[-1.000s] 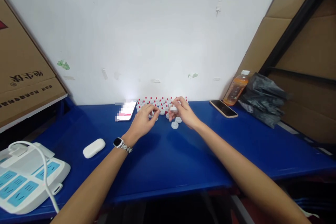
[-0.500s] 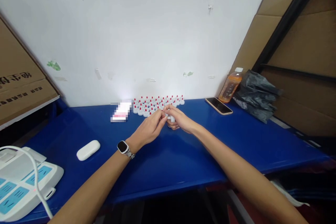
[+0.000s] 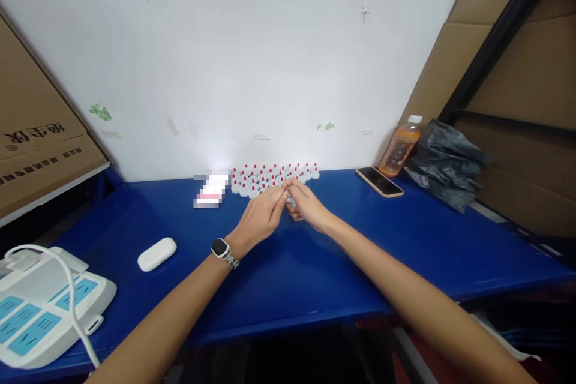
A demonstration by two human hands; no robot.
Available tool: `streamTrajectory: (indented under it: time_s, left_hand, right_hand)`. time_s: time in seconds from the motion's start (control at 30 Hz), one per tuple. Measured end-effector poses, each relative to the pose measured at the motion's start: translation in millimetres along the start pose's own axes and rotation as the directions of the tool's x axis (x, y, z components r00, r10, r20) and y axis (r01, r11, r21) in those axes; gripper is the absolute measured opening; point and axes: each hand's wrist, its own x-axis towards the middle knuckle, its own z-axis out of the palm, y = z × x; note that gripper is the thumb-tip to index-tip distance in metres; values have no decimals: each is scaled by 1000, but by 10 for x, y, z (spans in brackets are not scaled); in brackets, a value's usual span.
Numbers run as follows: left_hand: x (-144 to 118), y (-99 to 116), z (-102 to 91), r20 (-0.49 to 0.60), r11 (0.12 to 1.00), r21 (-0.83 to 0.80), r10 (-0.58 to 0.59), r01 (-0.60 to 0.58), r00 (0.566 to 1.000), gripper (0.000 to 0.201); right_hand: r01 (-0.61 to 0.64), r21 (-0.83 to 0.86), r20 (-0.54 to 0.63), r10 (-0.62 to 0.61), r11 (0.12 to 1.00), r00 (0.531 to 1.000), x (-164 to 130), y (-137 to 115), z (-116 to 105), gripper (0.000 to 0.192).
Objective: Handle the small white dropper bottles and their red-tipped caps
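My left hand (image 3: 262, 211), with a watch on its wrist, is closed in a pinch, its fingertips meeting those of my right hand. Curled fingers of my right hand (image 3: 309, 206) wrap a small white nozzle cap (image 3: 290, 199), mostly hidden between the two hands. My left fingertips press at the end of this cap; the exact contact is covered. Just behind the hands, several white caps with red tips (image 3: 244, 191) stand upright in rows on the blue table (image 3: 288, 276), close to the wall.
Left of the caps lies a blurred-out flat item (image 3: 211, 191). A white case (image 3: 157, 254) and a power strip (image 3: 58, 312) are at the left. To the right are a phone (image 3: 380, 182), an orange drink bottle (image 3: 400, 147) and a black plastic bag (image 3: 450, 162).
The view has shifted slightly. My hands have drawn closer around the white nozzle cap, so less of it shows; the standing caps have not moved.
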Motion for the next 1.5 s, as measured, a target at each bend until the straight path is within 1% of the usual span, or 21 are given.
streamTrajectory:
  time_s: [0.1, 0.2, 0.27, 0.3, 0.33, 0.37, 0.47, 0.53, 0.57, 0.67, 0.73, 0.8, 0.87, 0.97, 1.03, 1.07, 1.17, 1.27, 1.33, 1.43, 1.5]
  left_hand:
    - [35, -13, 63, -1, 973, -185, -141, 138, 990, 39]
    - [69, -131, 65, -56, 885, -385, -306, 262, 951, 47]
    - [78, -247, 15, -78, 796, -511, -417, 323, 905, 48]
    - [78, -302, -19, -61, 771, -542, -434, 335, 899, 47]
    - [77, -346, -53, -52, 774, -534, -430, 339, 902, 47]
    - [79, -379, -85, -45, 803, -493, -408, 335, 912, 45]
    - [131, -414, -128, -58, 920, -282, -301, 274, 952, 34]
    - [223, -429, -104, -59, 965, -158, -223, 211, 973, 28]
    - [285, -446, -78, -52, 977, -113, -188, 181, 981, 26]
    - [497, -543, 33, 27, 993, -13, -120, 120, 992, 24]
    - [617, -619, 104, 68, 993, 40, -114, 111, 991, 23]
    - [684, -670, 141, 78, 990, 61, -128, 123, 989, 22]
    - [682, -672, 128, 63, 991, 47, -128, 125, 990, 23]
    - [558, -584, 29, 15, 993, -20, -115, 115, 993, 23]
    - [433, -487, -51, -13, 983, -113, -147, 145, 989, 24]
    - [370, -439, -83, -6, 969, -183, -171, 167, 985, 25]
    - [221, -330, -138, 73, 883, -425, -184, 198, 980, 27]
    - [159, -304, -141, 93, 773, -603, -178, 198, 980, 29]
    - [152, -323, -136, 96, 734, -642, -211, 222, 973, 28]
    - [150, -368, -141, 111, 723, -639, -252, 263, 961, 28]
    - [146, -385, -160, 110, 745, -612, -254, 267, 961, 28]
  right_hand:
    - [129, -131, -81, -140, 983, 987, 55, 69, -14, 12]
    - [266, -313, -152, -324, 912, 934, 85, 74, -132, 12]
    - [288, -390, -214, -390, 875, 896, 101, 47, -261, 13]
    - [280, -406, -242, -397, 870, 885, 110, 32, -327, 14]
    - [264, -412, -261, -391, 872, 882, 119, 19, -385, 15]
    - [247, -417, -274, -380, 875, 884, 129, 10, -430, 17]
    - [212, -451, -262, -356, 867, 897, 147, 13, -471, 22]
    - [202, -491, -236, -353, 847, 906, 145, 25, -448, 23]
    - [198, -508, -225, -351, 838, 909, 141, 29, -435, 23]
    - [190, -534, -222, -354, 824, 909, 129, 28, -433, 25]
    - [195, -540, -233, -368, 819, 900, 130, 18, -462, 26]
    - [203, -544, -232, -378, 815, 896, 137, 6, -494, 28]
    - [213, -541, -212, -378, 813, 901, 146, -6, -509, 31]
    - [227, -504, -164, -350, 834, 922, 154, -10, -484, 37]
    - [222, -455, -140, -316, 862, 938, 155, 1, -437, 39]
    - [220, -431, -127, -301, 875, 945, 155, 10, -407, 40]
    - [229, -379, -81, -279, 897, 957, 158, 42, -306, 43]
    - [253, -355, -41, -285, 900, 958, 172, 70, -222, 42]
    - [257, -353, -21, -283, 900, 959, 178, 84, -189, 41]
    - [247, -393, 6, -266, 886, 964, 161, 76, -171, 38]
    - [290, -513, 5, -335, 808, 942, 132, 31, -168, 31]
